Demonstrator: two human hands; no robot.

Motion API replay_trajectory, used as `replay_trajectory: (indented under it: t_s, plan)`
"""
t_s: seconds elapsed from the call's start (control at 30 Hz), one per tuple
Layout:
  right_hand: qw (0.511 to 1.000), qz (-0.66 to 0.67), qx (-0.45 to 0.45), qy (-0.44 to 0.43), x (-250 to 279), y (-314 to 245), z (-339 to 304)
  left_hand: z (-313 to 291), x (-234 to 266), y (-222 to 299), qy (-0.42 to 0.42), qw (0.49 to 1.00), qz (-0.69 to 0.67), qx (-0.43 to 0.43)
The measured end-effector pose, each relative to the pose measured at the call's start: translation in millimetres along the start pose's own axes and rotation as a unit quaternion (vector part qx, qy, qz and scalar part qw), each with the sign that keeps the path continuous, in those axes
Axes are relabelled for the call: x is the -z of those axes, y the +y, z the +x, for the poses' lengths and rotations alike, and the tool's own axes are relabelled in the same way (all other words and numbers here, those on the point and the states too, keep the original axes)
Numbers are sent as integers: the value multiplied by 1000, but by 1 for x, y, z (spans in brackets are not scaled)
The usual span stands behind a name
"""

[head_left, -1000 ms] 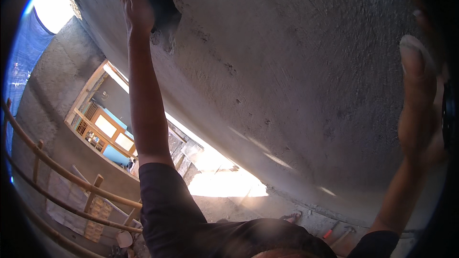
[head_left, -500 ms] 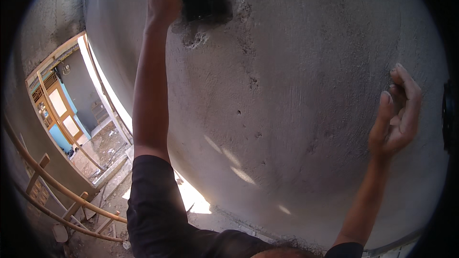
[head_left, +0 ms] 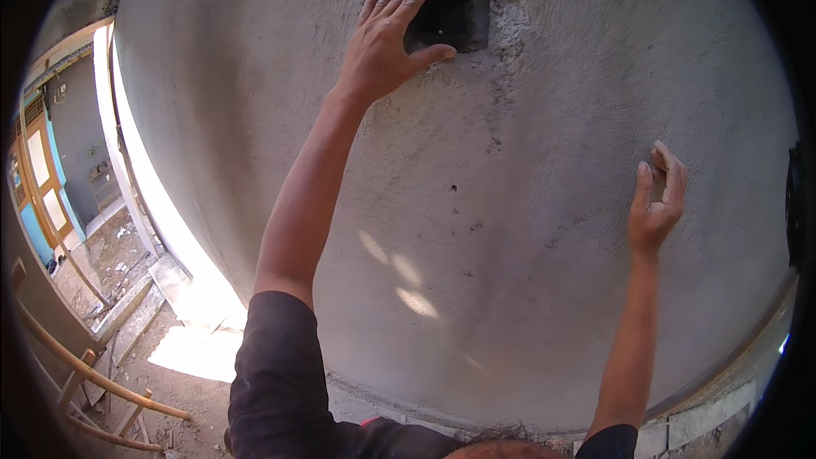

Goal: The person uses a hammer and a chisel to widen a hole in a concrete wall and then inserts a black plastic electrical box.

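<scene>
My left hand [head_left: 387, 44] lies against the grey plastered wall [head_left: 561, 119], its fingers spread. The fingers rest at the left and upper edge of a square recess, and the thumb reaches along its lower edge. Inside the recess sits a black box [head_left: 446, 17], partly covered by the hand; a small pale bit shows at its top. My right hand [head_left: 657, 204] is raised lower down on the right, in front of the wall. Its fingers curl loosely, with a gap to the thumb, and I see nothing held.
Rough, broken plaster [head_left: 510, 17] borders the recess on the right. A bamboo ladder [head_left: 93, 370] stands at the lower left. Beyond a bright opening on the left is a wooden door [head_left: 42, 170]. Sunlit patches lie on the dirt floor [head_left: 183, 395].
My view has shifted, so the recess now appears farther right. The left hand, earlier beside the recess and cut off by the frame, now spreads over its left edge. The right hand stays loosely curled.
</scene>
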State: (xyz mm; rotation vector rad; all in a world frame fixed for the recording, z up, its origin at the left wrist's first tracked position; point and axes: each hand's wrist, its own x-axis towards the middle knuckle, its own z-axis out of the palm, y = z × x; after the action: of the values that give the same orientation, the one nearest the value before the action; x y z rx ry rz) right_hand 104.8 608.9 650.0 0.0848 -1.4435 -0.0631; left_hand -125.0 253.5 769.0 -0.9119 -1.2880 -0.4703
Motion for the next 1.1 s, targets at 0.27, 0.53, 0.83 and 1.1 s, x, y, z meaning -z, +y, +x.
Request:
replay_trajectory:
  t_s: [0.27,0.53,0.83,1.1]
  plan:
    - [989,18,137,-55,1,-100,77,1,-4,-22,13,999,27,-11]
    - [973,51,13,-224,-88,-199,173,14,10,-16,-41,994,-96,-7]
    - [987,110,90,-70,-145,-194,169,11,6,-31,-15,997,-37,-63]
    - [991,100,94,3,-167,-190,161,11,9,-31,-12,995,-72,-64]
